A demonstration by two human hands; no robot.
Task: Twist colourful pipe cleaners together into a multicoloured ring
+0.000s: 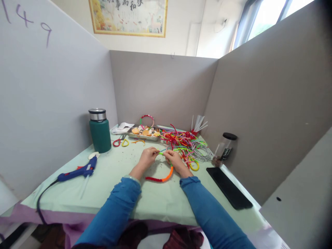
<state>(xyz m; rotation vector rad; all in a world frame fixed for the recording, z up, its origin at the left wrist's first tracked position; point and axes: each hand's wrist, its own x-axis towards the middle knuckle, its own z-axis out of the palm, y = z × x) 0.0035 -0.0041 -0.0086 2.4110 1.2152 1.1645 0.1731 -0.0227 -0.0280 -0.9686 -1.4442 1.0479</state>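
Above the middle of the table, my left hand (148, 156) and my right hand (174, 159) pinch a fuzzy craft strip close together. Its bright green stretch (160, 153) shows between my fingertips. From under my right hand the strip curves down and back to the left, an orange and red fuzzy strip (167, 175) whose red end hangs near my left wrist. Behind my right hand lies a tangled heap of coloured pipe cleaners (181, 140). My fingers partly hide the held section.
A blue glue gun (77, 172) with a cord and a green bottle (100, 133) stand at left. Scissors (120, 142), a metal tray (144, 137) of small pieces and a fuzzy ring (147, 121) are behind. A black phone-like slab (229, 188) and a clear jar (226, 147) are at right, by the partition (259, 103).
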